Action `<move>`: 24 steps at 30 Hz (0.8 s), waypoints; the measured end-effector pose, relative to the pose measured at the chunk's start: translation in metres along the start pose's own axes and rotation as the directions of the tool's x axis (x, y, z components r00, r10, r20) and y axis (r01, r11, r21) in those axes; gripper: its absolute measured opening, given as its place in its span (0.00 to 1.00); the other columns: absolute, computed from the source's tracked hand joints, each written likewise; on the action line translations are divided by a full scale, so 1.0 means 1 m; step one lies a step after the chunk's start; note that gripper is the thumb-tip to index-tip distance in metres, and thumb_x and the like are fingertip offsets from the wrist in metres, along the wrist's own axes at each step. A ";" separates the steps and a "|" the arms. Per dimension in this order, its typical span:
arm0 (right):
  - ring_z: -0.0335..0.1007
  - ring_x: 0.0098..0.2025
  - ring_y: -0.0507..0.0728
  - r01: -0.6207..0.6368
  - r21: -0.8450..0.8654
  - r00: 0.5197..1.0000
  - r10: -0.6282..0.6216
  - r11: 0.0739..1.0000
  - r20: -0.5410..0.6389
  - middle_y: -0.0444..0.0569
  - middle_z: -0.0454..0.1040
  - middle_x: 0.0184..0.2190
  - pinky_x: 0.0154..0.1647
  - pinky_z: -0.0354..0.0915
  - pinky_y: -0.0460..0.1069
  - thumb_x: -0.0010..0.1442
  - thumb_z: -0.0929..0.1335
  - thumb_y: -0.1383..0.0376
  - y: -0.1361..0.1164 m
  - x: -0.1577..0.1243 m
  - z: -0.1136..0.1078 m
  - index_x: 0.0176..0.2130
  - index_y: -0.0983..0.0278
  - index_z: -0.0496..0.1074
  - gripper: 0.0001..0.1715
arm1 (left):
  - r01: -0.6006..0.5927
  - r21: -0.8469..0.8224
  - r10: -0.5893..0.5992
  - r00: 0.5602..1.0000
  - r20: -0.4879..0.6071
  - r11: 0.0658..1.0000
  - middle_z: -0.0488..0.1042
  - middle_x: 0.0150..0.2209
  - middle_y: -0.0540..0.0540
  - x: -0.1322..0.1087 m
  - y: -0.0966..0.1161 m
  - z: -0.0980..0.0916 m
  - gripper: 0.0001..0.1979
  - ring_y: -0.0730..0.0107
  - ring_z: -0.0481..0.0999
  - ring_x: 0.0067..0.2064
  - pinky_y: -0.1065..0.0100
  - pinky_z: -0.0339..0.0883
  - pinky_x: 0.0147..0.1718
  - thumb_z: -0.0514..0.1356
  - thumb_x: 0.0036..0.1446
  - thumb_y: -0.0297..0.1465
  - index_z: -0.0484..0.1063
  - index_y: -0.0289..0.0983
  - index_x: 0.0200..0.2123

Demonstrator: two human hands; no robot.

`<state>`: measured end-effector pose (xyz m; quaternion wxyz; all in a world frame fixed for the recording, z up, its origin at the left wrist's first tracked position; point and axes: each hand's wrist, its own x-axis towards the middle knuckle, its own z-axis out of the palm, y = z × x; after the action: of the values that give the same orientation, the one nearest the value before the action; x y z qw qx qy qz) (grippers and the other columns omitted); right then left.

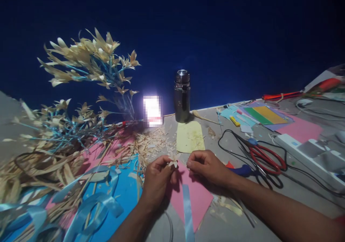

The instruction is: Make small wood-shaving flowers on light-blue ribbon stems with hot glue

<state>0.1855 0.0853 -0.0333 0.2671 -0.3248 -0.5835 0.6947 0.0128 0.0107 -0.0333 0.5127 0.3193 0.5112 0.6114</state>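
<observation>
Pinched between the fingertips of my left hand (159,177) is a small cream-coloured flower (173,162) that looks made of dried husk. Just to its right, my right hand (207,167) is closed, thumb against fingers; whatever it grips is too small or hidden to name. Both hands hover over a pink sheet (198,202), on which a light blue ribbon strip (188,213) lies. A yellow sheet (190,137) with crumbs on it is beyond the hands.
A dark flask (182,98) stands at the back beside a bright blurred light (152,110). Bunches of husk flowers (88,62) rise at left above husk scraps (151,141) and curled ribbon (99,206). Red-handled scissors (269,159), cables and a power strip (304,152) lie right.
</observation>
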 end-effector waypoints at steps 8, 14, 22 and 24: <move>0.65 0.26 0.49 0.034 0.067 0.999 -0.033 0.997 -0.014 0.44 0.72 0.26 0.26 0.61 0.45 0.55 0.76 0.56 -0.006 -0.003 0.000 0.33 0.66 0.75 0.16 | -0.026 0.178 0.026 1.000 0.002 0.984 0.72 0.18 0.52 0.000 0.002 0.001 0.08 0.75 0.68 0.20 0.74 0.62 0.20 0.70 0.47 0.33 0.76 0.35 0.28; 0.64 0.23 0.49 0.034 0.070 0.996 -0.029 0.997 -0.080 0.42 0.70 0.22 0.25 0.61 0.45 0.52 0.76 0.57 -0.008 -0.001 -0.001 0.28 0.66 0.74 0.16 | -0.090 0.306 0.064 0.994 0.094 0.948 0.74 0.22 0.50 -0.006 0.004 0.005 0.07 0.74 0.68 0.23 0.73 0.61 0.21 0.69 0.51 0.33 0.80 0.36 0.32; 0.53 0.17 0.44 0.121 0.238 0.986 -0.089 0.964 -0.141 0.42 0.72 0.21 0.18 0.45 0.42 0.52 0.76 0.57 -0.016 0.009 -0.014 0.26 0.66 0.72 0.16 | 0.087 -0.097 -0.088 0.996 -0.009 0.991 0.52 0.15 0.61 -0.003 0.009 0.007 0.10 0.82 0.48 0.16 0.78 0.43 0.15 0.68 0.51 0.36 0.74 0.37 0.33; 0.53 0.17 0.44 0.107 0.283 0.988 -0.071 0.953 -0.135 0.42 0.72 0.20 0.17 0.43 0.42 0.51 0.76 0.57 -0.017 0.010 -0.014 0.25 0.66 0.72 0.17 | 0.049 -0.139 -0.056 0.998 -0.042 0.989 0.52 0.15 0.62 -0.008 0.025 0.007 0.12 0.83 0.47 0.16 0.79 0.42 0.15 0.71 0.48 0.36 0.74 0.37 0.32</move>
<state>0.1899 0.1048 -0.0190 0.3784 -0.2980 -0.4722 0.7383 0.0136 0.0066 -0.0068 0.5377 0.2554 0.4875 0.6387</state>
